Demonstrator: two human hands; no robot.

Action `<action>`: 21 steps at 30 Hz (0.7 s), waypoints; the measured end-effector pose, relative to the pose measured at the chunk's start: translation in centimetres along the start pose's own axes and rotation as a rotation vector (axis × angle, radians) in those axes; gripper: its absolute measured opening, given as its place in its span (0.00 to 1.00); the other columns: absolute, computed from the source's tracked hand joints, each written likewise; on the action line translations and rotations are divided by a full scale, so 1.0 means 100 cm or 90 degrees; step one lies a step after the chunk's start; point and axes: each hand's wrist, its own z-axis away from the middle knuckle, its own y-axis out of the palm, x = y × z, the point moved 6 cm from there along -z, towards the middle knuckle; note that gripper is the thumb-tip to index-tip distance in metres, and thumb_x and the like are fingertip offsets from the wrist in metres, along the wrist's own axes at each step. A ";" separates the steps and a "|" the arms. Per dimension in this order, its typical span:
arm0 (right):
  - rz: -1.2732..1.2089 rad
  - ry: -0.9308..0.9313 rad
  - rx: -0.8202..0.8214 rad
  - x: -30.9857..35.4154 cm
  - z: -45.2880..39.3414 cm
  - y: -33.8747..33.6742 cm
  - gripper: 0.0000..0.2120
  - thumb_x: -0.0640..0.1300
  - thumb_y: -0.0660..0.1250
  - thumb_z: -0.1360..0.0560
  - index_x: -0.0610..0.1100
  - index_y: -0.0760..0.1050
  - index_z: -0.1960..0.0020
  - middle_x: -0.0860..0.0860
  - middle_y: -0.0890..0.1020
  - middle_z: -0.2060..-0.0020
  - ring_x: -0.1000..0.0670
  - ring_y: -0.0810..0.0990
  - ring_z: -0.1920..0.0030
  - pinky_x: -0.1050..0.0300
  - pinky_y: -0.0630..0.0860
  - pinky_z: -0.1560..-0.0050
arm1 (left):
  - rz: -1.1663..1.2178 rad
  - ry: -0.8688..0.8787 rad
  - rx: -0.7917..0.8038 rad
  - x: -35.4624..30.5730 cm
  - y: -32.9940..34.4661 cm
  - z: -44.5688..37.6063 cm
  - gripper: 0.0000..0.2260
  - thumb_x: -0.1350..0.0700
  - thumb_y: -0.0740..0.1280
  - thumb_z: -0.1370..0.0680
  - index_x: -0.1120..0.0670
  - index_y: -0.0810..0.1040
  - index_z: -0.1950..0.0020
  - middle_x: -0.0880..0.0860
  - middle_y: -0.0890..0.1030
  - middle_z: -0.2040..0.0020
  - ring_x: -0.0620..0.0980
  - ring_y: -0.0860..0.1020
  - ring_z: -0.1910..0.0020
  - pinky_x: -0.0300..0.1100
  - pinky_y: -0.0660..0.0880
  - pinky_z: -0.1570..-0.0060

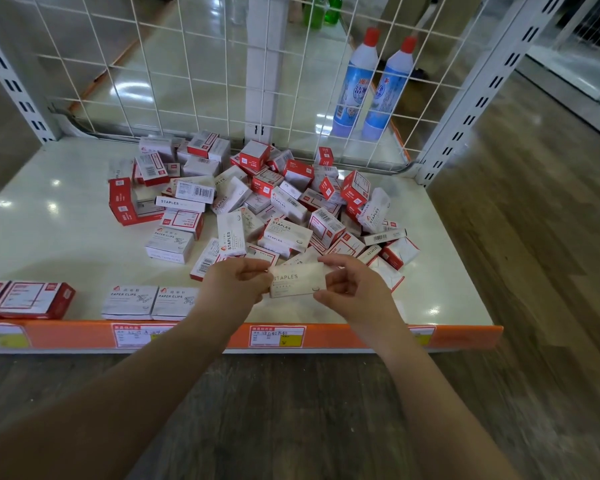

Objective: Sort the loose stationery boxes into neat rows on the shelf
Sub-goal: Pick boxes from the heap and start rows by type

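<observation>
Both hands are clamped on one white staples box (298,279), the left hand (238,280) pinching its left end and the right hand (349,285) pinching its right end, so the box hangs level just above the front of the shelf (440,271), between the heap and the orange price strip (361,336); held this way, label up and toward the person, it seems to be turned for reading and squared before it goes down; the box is small, flat and oblong, pale cream-white with the word STAPLES in grey along its top and a small mark near its lower right corner, its edges crisp and undented as far as can be told; behind it the loose pile (278,202) sprawls over the middle of the shelf, red and white boxes tilted, stacked and lying on all faces, which is why each has to be lifted out singly; at the front edge two rows are begun, the red boxes (28,299) far left and the two paper clips boxes (153,301) side by side just left of the left hand, each group sitting above a price label; I judge the held box is meant to start or join a staples row nearby, though where exactly cannot be told; two blue bottles (371,84) stand beyond the wire grid (187,64), apart from the work.
</observation>
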 end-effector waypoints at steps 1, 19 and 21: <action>0.006 -0.002 -0.007 0.000 0.000 0.000 0.18 0.37 0.70 0.29 0.54 0.70 0.45 0.58 0.76 0.59 0.55 0.77 0.56 0.64 0.78 0.53 | -0.015 0.011 0.004 -0.001 0.001 0.000 0.06 0.61 0.66 0.23 0.54 0.77 0.47 0.45 0.77 0.58 0.47 0.77 0.53 0.34 0.76 0.57; 0.141 0.039 0.001 -0.020 0.008 -0.024 0.18 0.39 0.69 0.27 0.54 0.68 0.44 0.59 0.75 0.56 0.58 0.76 0.55 0.72 0.73 0.56 | -0.209 0.092 0.072 0.002 0.030 -0.006 0.09 0.60 0.63 0.22 0.52 0.73 0.43 0.43 0.75 0.55 0.44 0.74 0.55 0.26 0.71 0.73; 0.161 0.055 -0.003 -0.025 0.010 -0.032 0.19 0.40 0.69 0.27 0.53 0.69 0.40 0.59 0.76 0.54 0.59 0.75 0.56 0.73 0.72 0.58 | -0.245 0.096 0.090 0.003 0.038 -0.007 0.09 0.60 0.63 0.22 0.51 0.73 0.42 0.44 0.74 0.56 0.43 0.74 0.57 0.30 0.72 0.69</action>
